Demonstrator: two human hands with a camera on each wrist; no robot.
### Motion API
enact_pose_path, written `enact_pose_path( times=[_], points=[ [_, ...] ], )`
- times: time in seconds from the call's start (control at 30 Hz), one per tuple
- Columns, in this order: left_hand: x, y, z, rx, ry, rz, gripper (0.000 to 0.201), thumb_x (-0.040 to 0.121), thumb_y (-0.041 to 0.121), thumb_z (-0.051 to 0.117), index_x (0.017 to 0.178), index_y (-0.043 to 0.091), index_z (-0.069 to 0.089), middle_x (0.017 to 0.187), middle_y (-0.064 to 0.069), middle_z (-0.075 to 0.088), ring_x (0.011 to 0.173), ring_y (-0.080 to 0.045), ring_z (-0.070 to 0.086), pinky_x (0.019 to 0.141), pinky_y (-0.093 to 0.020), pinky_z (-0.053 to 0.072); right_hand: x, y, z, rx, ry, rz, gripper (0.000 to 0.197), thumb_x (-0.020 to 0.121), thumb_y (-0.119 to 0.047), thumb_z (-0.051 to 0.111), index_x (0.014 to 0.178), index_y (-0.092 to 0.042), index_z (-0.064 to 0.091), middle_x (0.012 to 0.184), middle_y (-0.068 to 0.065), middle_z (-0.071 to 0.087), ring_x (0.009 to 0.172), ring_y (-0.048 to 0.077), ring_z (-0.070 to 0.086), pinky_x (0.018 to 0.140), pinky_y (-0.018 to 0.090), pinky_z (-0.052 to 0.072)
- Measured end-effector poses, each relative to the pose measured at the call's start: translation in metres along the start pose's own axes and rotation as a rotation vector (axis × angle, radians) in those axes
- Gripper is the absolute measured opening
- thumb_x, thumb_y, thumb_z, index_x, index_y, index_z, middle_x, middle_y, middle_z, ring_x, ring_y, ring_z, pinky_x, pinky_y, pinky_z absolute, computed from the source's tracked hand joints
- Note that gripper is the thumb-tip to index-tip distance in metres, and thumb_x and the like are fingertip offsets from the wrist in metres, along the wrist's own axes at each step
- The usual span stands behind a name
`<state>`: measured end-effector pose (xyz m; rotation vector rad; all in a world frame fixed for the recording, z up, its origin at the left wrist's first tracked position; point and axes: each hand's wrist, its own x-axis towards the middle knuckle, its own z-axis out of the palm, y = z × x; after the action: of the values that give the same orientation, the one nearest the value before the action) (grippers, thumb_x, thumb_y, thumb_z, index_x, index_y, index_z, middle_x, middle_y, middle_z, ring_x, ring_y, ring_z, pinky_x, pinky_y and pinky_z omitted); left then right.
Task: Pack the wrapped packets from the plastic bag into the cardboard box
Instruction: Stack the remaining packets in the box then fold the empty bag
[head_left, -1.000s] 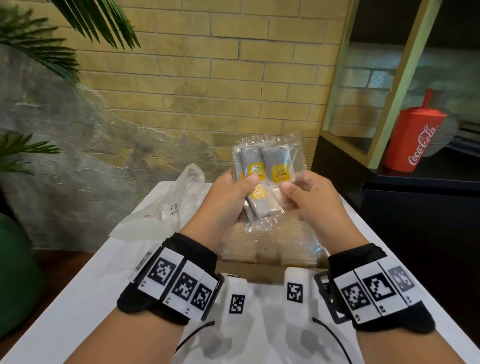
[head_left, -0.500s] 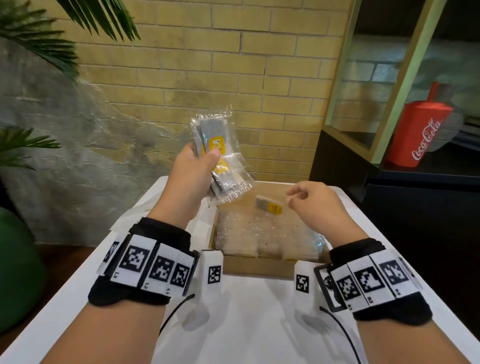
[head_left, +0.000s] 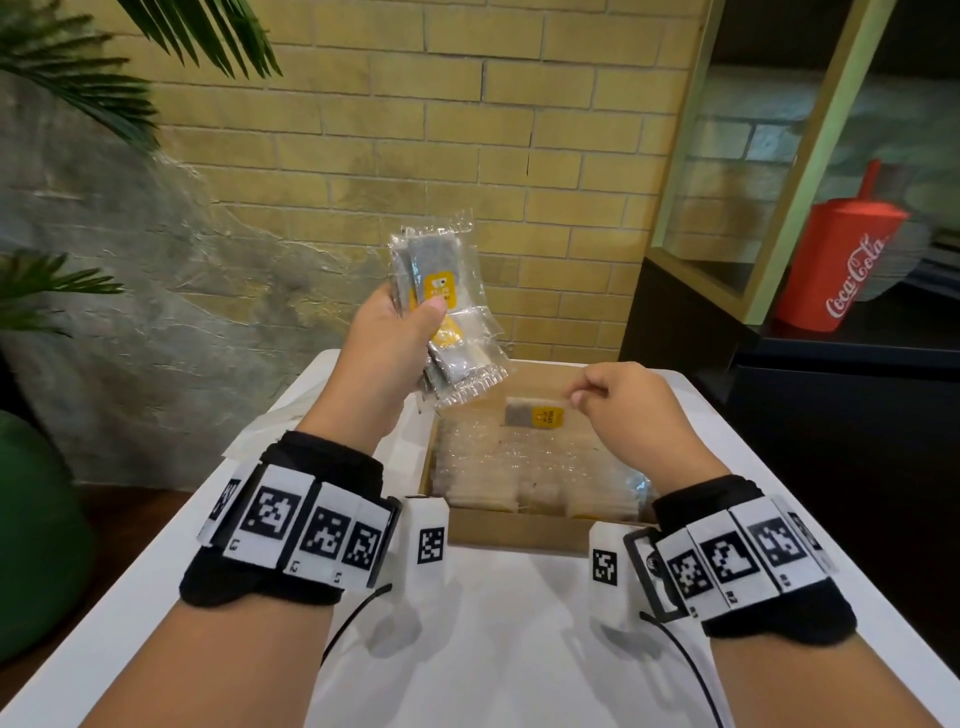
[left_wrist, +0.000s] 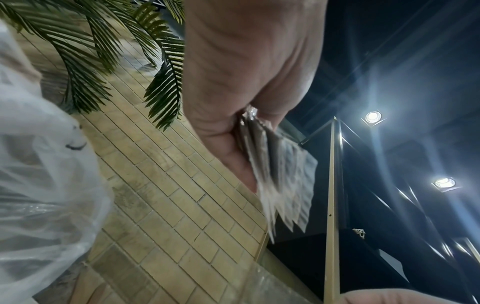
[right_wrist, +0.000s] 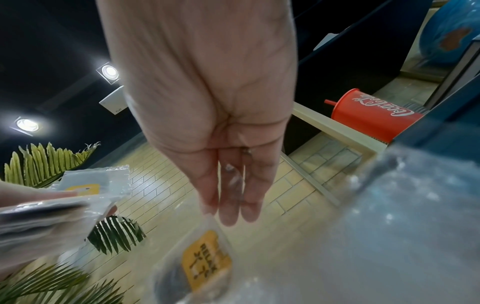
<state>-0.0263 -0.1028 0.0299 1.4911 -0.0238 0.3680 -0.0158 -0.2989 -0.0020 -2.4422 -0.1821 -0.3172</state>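
since a second ago our left hand (head_left: 387, 353) lifted the slippery packet stack (head_left: 447, 317) aside, while our right hand (head_left: 621, 410) pinches one light packet (head_left: 535, 415) by its edge over the cardboard box (head_left: 514, 535).

Head looks down; wrist views look upward.

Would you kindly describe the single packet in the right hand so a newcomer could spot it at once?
Find the cardboard box on the white table, lined with clear-wrapped packets. Just above its far end, the right hand pinches one packet by its clear edge. Unlike the fanned bunch in the left hand, it hangs alone, grey with a yellow label.
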Motion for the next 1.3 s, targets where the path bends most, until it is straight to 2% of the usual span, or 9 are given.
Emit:
enact_pose_path(
  times=[0.2, 0.4, 0.5, 0.63, 0.8, 0.97, 1.17, 1.23, 1.3],
  points=[
    [-0.003, 0.003, 0.000, 0.023, 0.012, -0.010, 0.015, 0.093, 0.019, 0.052, 0.086, 0.031, 0.057, 0.091, 0.002, 0.065, 0.094, -0.025, 0.063, 0.092, -0.055, 0.049, 0.001, 0.002, -0.001, -0.006, 0.003, 0.025, 0.021, 0.095, -0.015, 0.047, 0.101, -0.017, 0.068, 0.104, 0.005, 0.064, 0.100, 0.020, 0.055, 0.077, 0.026, 0.038],
    [-0.003, 0.002, 0.001, 0.038, -0.003, -0.011, 0.015, 0.094, 0.018, 0.051, 0.085, 0.030, 0.056, 0.085, 0.003, 0.063, 0.086, -0.022, 0.061, 0.084, -0.047, 0.050, 0.002, 0.002, 0.006, -0.056, -0.144, 0.062, 0.031, 0.096, -0.019, 0.047, 0.126, -0.022, 0.055, 0.126, 0.006, 0.056, 0.101, 0.017, 0.053, 0.078, 0.022, 0.037],
    [-0.003, 0.002, 0.001, 0.042, -0.004, -0.015, 0.014, 0.094, 0.019, 0.051, 0.086, 0.030, 0.056, 0.086, 0.003, 0.063, 0.084, -0.021, 0.061, 0.079, -0.044, 0.049, 0.001, 0.002, 0.005, -0.075, -0.115, 0.064, 0.037, 0.094, -0.021, 0.051, 0.131, -0.025, 0.049, 0.136, 0.007, 0.048, 0.109, 0.023, 0.054, 0.079, 0.023, 0.038],
    [-0.004, 0.003, 0.001, 0.045, 0.002, -0.024, 0.014, 0.094, 0.020, 0.052, 0.087, 0.031, 0.056, 0.090, 0.002, 0.064, 0.093, -0.025, 0.063, 0.089, -0.051, 0.049, 0.002, 0.000, 0.004, -0.097, 0.071, 0.047, 0.022, 0.091, -0.018, 0.056, 0.111, -0.024, 0.062, 0.124, 0.005, 0.052, 0.112, 0.028, 0.051, 0.087, 0.035, 0.045],
    [-0.005, 0.004, 0.002, 0.046, -0.007, -0.025, 0.014, 0.094, 0.020, 0.052, 0.088, 0.031, 0.057, 0.089, 0.003, 0.064, 0.091, -0.023, 0.063, 0.092, -0.054, 0.049, 0.001, -0.001, 0.003, -0.115, 0.162, 0.033, 0.017, 0.090, -0.011, 0.053, 0.096, -0.020, 0.066, 0.106, 0.003, 0.057, 0.097, 0.022, 0.053, 0.074, 0.030, 0.043],
    [-0.005, 0.003, 0.002, 0.048, -0.012, -0.017, 0.015, 0.095, 0.019, 0.050, 0.088, 0.031, 0.056, 0.087, 0.004, 0.063, 0.085, -0.019, 0.061, 0.087, -0.048, 0.049, -0.002, -0.003, 0.002, -0.040, 0.112, 0.027, 0.022, 0.092, -0.011, 0.049, 0.098, -0.019, 0.069, 0.097, 0.004, 0.067, 0.093, 0.021, 0.060, 0.078, 0.031, 0.050],
    [-0.006, 0.004, 0.002, 0.036, -0.024, -0.024, 0.016, 0.095, 0.018, 0.049, 0.088, 0.031, 0.056, 0.086, 0.005, 0.062, 0.081, -0.015, 0.060, 0.081, -0.043, 0.050, -0.004, -0.011, 0.004, -0.072, 0.061, -0.068, 0.032, 0.095, -0.010, 0.045, 0.113, -0.021, 0.068, 0.113, 0.005, 0.068, 0.098, 0.019, 0.059, 0.085, 0.025, 0.045],
    [-0.006, 0.005, 0.002, 0.038, -0.020, -0.026, 0.015, 0.095, 0.018, 0.050, 0.088, 0.030, 0.055, 0.086, 0.004, 0.062, 0.081, -0.016, 0.061, 0.081, -0.044, 0.050, -0.005, -0.012, 0.005, -0.142, -0.051, -0.096, 0.035, 0.094, -0.008, 0.043, 0.118, -0.023, 0.065, 0.118, 0.004, 0.066, 0.106, 0.021, 0.059, 0.100, 0.030, 0.041],
    [-0.006, 0.005, 0.002, 0.041, -0.020, -0.030, 0.014, 0.094, 0.019, 0.051, 0.088, 0.030, 0.056, 0.087, 0.004, 0.063, 0.085, -0.020, 0.061, 0.085, -0.047, 0.050, -0.005, -0.009, 0.007, -0.261, -0.200, -0.055, 0.035, 0.094, -0.009, 0.044, 0.118, -0.021, 0.065, 0.124, 0.004, 0.063, 0.113, 0.024, 0.056, 0.101, 0.031, 0.039]
  ],
)
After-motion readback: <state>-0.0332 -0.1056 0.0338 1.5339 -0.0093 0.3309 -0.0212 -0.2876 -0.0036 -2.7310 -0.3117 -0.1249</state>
